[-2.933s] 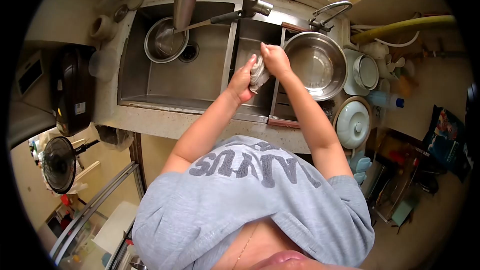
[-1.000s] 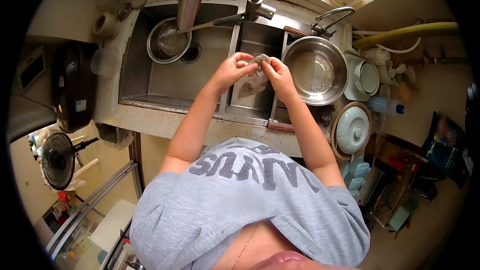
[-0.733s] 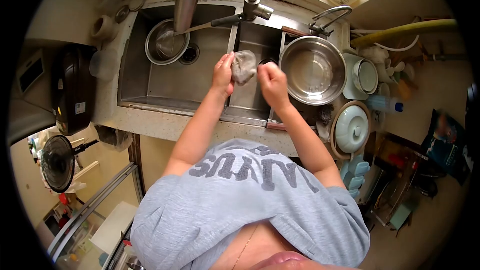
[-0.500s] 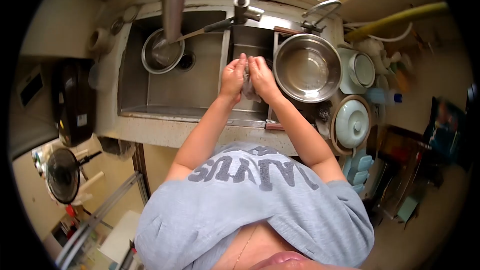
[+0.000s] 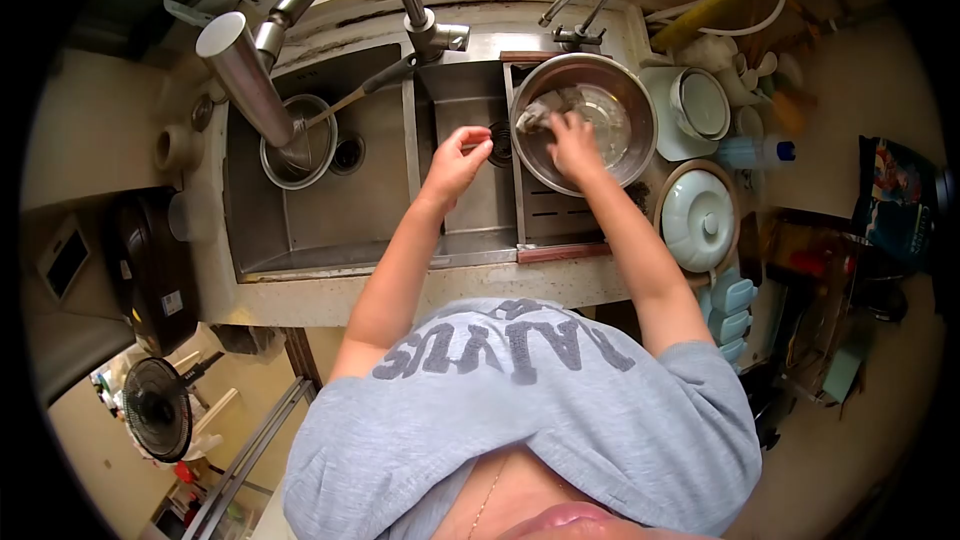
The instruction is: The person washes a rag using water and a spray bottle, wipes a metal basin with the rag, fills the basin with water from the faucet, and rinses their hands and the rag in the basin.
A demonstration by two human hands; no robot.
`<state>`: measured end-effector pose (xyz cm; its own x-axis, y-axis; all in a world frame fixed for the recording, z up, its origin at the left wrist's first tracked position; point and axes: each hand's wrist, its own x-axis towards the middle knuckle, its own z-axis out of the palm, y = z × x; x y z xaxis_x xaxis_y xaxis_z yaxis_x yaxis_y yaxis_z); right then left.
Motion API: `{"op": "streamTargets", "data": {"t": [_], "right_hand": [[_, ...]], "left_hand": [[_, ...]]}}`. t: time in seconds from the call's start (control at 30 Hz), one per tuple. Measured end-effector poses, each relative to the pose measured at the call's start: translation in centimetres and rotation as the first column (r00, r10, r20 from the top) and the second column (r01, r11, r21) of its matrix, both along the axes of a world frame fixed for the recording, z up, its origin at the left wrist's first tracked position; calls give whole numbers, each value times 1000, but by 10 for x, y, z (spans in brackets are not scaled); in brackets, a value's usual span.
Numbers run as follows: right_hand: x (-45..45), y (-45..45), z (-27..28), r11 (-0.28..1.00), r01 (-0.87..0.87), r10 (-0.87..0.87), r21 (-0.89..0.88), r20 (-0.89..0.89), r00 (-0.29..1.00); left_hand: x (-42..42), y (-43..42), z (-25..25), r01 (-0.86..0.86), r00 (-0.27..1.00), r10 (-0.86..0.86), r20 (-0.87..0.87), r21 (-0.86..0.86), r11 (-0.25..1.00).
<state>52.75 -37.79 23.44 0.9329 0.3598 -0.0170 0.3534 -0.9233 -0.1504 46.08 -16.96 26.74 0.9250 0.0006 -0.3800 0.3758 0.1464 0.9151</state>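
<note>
My right hand [image 5: 575,152] reaches into a round stainless steel bowl [image 5: 645,120] on the right of the sink. Its fingers are apart, a little blurred, just below a crumpled grey-white clump [image 5: 550,108]. The clump lies against the bowl's upper left inside; I cannot make out whether it is cloth or food. Over the narrow middle basin [image 5: 455,100] hovers my left hand [image 5: 456,172], with loosely curled fingers, a gap between thumb and fingertips, and nothing held.
In the left basin [image 5: 320,210] a metal pot [image 5: 268,162] holds a long-handled strainer, under the big faucet [image 5: 235,55]. A smaller tap [image 5: 590,10] arches behind the bowl. Right of it stand pale bowls [image 5: 700,105], a lidded pale-blue dish [image 5: 697,223] and a bottle [image 5: 750,152].
Both hands were together over the middle basin around the grey clump. The right hand has carried it into the bowl; the left stays over the basin. The view has shifted.
</note>
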Motion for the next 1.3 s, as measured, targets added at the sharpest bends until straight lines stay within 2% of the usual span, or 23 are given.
{"op": "streamTargets", "data": {"t": [0.03, 0.1, 0.2, 0.3, 0.33, 0.37, 0.43, 0.47, 0.5, 0.57, 0.63, 0.67, 0.7, 0.8, 0.83, 0.9, 0.93, 1.03, 1.07, 1.1, 1.17, 1.23, 1.3], "right_hand": [[-6, 2, -14, 993, -112, 112, -34, 0, 994], [5, -4, -19, 976, -163, 195, 144, -245, 950], [11, 0, -17, 998, 63, -59, 15, -198, 978], [15, 6, -8, 976, 77, 22, 202, -447, 894], [21, 6, -22, 910, 237, -121, 340, -327, 937], [25, 6, -27, 800, 337, -116, 496, -424, 898], [31, 20, -14, 481, 534, -31, 695, -596, 803], [16, 37, 25, 363, 579, 88, 730, -646, 758], [3, 49, 55, 400, 587, 137, 704, -679, 721], [-18, 68, 66, 354, 562, 253, 748, -655, 712], [-30, 78, 73, 345, 520, 310, 782, -617, 723], [-35, 81, 74, 288, 596, 374, 749, -661, 650], [-39, 82, 79, 322, 634, 417, 704, -706, 572], [-59, 83, 77, 560, 333, 464, 758, -621, 632], [-65, 84, 80, 629, 292, 466, 721, -650, 600], [-75, 83, 83, 668, 187, 490, 720, -615, 618], [-75, 83, 89, 687, 200, 487, 699, -647, 587], [-72, 73, 88, 652, 185, 486, 735, -593, 642], [-66, 67, 89, 613, 217, 517, 759, -594, 617], [-60, 62, 85, 503, 252, 542, 827, -529, 653], [-51, 50, 74, 244, 603, 576, 759, -614, 540], [-40, 42, 90, 148, 748, 589, 647, -665, 459], [-30, 30, 88, 81, 755, 580, 651, -647, 495]], "left_hand": [[-1, 2, 1, 1, 1000, -1, -7, 28, 1000], [-6, 4, 3, -7, 1000, 9, -28, 79, 997], [-10, 17, -6, -79, 995, 84, -54, 101, 992], [-9, 19, -9, -106, 989, 113, -100, 70, 992], [-7, 15, -10, -121, 980, 125, -154, 32, 992], [-5, 12, -11, -139, 969, 135, -208, -4, 990], [4, 4, -18, -265, 940, 149, -307, -381, 886], [6, 1, -24, -327, 922, 136, -362, -542, 774], [8, 0, -31, -352, 918, 129, -376, -619, 702], [17, 0, -45, -385, 916, 117, -385, -754, 532], [17, 5, -45, -336, 940, 119, -319, -814, 474], [15, 6, -44, -355, 934, 120, -338, -824, 441], [13, 8, -33, -374, 926, 120, -358, -832, 410], [3, 16, -27, -284, 958, 139, -251, -896, 340], [1, 20, -31, -205, 976, 131, -174, -938, 281], [0, 25, -30, -162, 977, 168, -129, -966, 199], [-1, 28, -26, -197, 969, 201, -147, -946, 259], [-4, 45, -23, -239, 952, 265, -155, -915, 326], [-6, 52, -22, -237, 951, 270, -148, -911, 336], [-8, 59, -22, -250, 947, 281, -159, -910, 330], [-12, 72, -21, -276, 937, 300, -180, -907, 318], [-17, 81, -20, -276, 931, 325, -168, -905, 323], [-20, 87, -14, -269, 928, 339, -153, -906, 328]]}}
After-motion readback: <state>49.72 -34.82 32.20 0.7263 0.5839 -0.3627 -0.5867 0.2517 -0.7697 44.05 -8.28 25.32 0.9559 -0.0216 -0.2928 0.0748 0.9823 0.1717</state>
